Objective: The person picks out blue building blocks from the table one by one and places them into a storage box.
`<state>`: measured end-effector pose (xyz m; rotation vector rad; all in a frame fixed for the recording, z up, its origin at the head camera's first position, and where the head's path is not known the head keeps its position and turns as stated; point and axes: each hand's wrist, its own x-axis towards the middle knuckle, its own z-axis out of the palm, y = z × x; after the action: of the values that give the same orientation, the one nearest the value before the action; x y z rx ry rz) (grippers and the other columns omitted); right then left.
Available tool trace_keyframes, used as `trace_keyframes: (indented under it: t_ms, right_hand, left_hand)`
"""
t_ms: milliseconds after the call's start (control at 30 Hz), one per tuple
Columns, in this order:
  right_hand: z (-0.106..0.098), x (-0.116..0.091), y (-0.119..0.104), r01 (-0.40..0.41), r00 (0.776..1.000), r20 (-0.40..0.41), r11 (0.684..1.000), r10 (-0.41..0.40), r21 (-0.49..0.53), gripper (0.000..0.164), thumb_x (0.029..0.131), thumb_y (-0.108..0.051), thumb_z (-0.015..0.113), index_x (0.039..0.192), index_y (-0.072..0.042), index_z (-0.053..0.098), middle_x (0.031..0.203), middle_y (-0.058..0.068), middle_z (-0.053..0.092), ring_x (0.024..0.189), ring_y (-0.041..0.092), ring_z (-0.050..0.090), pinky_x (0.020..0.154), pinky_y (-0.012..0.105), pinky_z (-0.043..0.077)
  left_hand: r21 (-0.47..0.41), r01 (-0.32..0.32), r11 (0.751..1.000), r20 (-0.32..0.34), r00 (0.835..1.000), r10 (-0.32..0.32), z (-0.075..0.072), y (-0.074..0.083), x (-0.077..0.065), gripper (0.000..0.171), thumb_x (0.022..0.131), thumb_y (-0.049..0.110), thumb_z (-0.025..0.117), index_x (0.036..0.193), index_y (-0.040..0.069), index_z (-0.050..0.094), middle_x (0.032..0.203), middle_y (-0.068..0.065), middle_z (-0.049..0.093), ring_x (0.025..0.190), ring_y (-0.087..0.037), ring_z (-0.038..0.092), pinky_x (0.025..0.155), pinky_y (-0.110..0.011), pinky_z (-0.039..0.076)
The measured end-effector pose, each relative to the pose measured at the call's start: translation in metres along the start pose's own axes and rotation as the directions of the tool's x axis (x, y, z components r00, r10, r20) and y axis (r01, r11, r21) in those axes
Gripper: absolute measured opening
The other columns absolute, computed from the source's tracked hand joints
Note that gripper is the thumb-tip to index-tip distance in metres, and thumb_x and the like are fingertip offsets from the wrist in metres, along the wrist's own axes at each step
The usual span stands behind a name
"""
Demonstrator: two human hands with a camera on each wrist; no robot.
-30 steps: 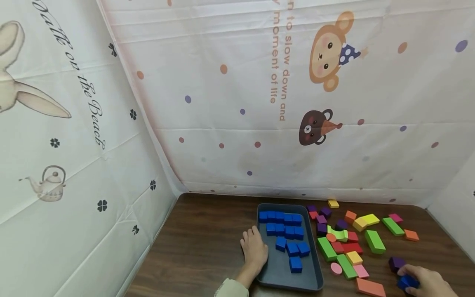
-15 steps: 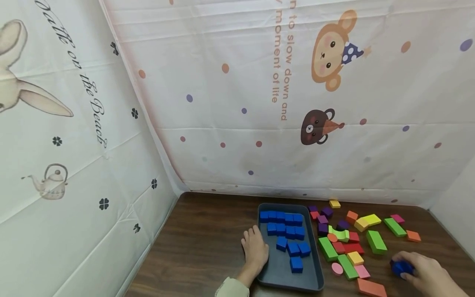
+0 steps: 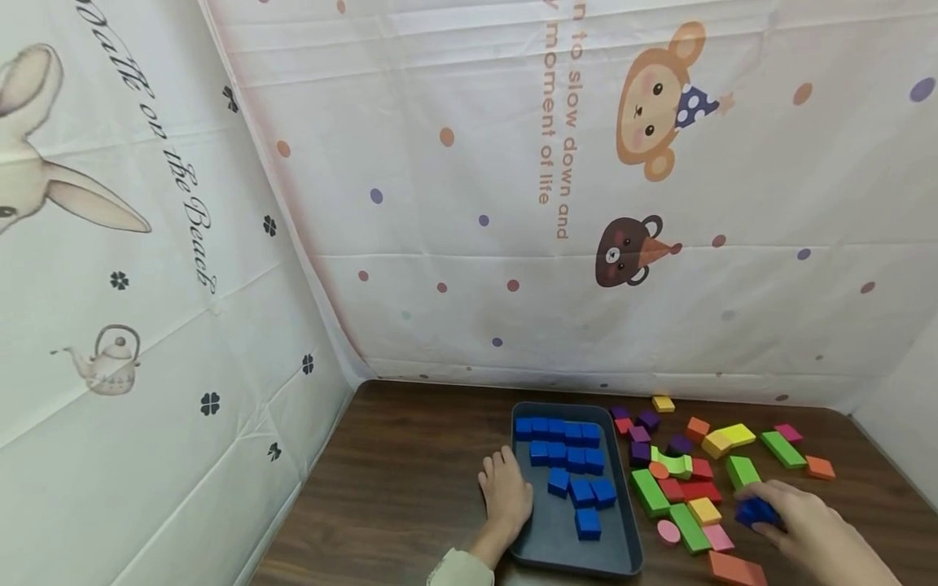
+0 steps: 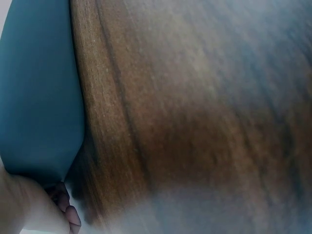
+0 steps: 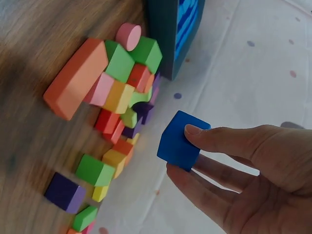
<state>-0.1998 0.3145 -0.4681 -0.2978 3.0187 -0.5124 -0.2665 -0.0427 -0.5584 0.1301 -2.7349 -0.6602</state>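
My right hand [image 3: 806, 525] holds a blue cube [image 5: 183, 141] between thumb and fingers, raised above the table at the right of the loose blocks. In the head view the hand partly covers the cube. My left hand [image 3: 506, 496] rests at the left rim of a dark grey tray [image 3: 545, 549], fingers lying along its outer side. Its thumb is hidden. Several blue cubes [image 3: 587, 523] stand in rows inside the tray. The left wrist view shows the tray's outer wall [image 4: 41, 87] and a few fingertips [image 4: 73, 217] beside it.
Loose blocks of many colours lie right of the tray, among them a green block [image 3: 687, 527], an orange bar [image 3: 736, 567] and a pink disc [image 3: 668, 532]. A purple block [image 5: 65, 192] lies apart on the wooden table [image 3: 388, 488]. Printed cloth walls [image 3: 440, 203] enclose the back and sides.
My right hand has picked up the blue cube from the right side of the table and carried it left, towards the tray. The left hand and the tray stay in place.
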Motion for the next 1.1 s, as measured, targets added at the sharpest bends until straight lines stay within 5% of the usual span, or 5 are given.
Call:
trace_keyframes:
  t_ms: [300,500,800,1033,1100]
  right_hand:
    - [-0.002,0.009,-0.036,0.073,0.992,-0.108,0.996,-0.068,0.047,0.029,0.082,-0.002,0.080,0.108,-0.007,0.069,0.097,0.004,0.069,0.084,0.021,0.069,0.068,0.041,0.060]
    - [0.008,0.014,-0.066,0.199,0.944,-0.271,0.980,-0.188,0.010,0.032,0.075,0.001,0.084,0.103,-0.011,0.073,0.097,0.004,0.071,0.081,0.020,0.071,0.065,0.033,0.060]
    - [0.014,0.025,-0.108,0.306,0.943,-0.155,0.951,-0.295,0.052,0.037,0.078,0.000,0.083,0.112,-0.013,0.072,0.111,0.007,0.074,0.091,0.021,0.073,0.072,0.031,0.061]
    - [0.029,0.033,-0.122,0.404,0.909,-0.159,0.909,-0.386,0.102,0.035,0.077,0.001,0.083,0.109,-0.010,0.072,0.104,0.003,0.073,0.082,0.012,0.067,0.069,0.030,0.060]
    - [0.035,0.036,-0.124,0.375,0.925,-0.117,0.919,-0.362,0.119,0.033,0.079,0.000,0.082,0.108,-0.011,0.072,0.105,0.003,0.073,0.087,0.016,0.069,0.073,0.034,0.061]
  left_hand:
    - [-0.002,0.007,1.000,-0.033,0.999,-0.007,-0.001,-0.006,0.005,0.035,0.079,0.003,0.076,0.107,0.002,0.056,0.098,-0.013,0.061,0.090,-0.028,0.049,0.078,-0.045,0.041]
    - [-0.011,0.013,1.000,-0.021,1.000,-0.013,-0.003,-0.008,0.004,0.035,0.079,0.002,0.076,0.107,0.002,0.056,0.098,-0.014,0.062,0.090,-0.029,0.050,0.078,-0.045,0.041]
    - [-0.008,0.003,1.000,-0.016,1.000,-0.003,-0.003,-0.009,0.002,0.039,0.080,0.006,0.080,0.110,0.001,0.056,0.098,-0.013,0.061,0.090,-0.028,0.049,0.078,-0.045,0.041]
    - [-0.027,0.001,1.000,-0.008,1.000,-0.001,-0.002,-0.006,0.003,0.038,0.081,0.005,0.078,0.112,0.001,0.057,0.100,-0.013,0.062,0.092,-0.028,0.050,0.079,-0.044,0.040]
    - [-0.030,0.000,1.000,0.004,1.000,0.000,-0.002,-0.004,0.002,0.038,0.081,0.004,0.077,0.114,0.001,0.057,0.102,-0.013,0.063,0.094,-0.028,0.050,0.080,-0.044,0.041]
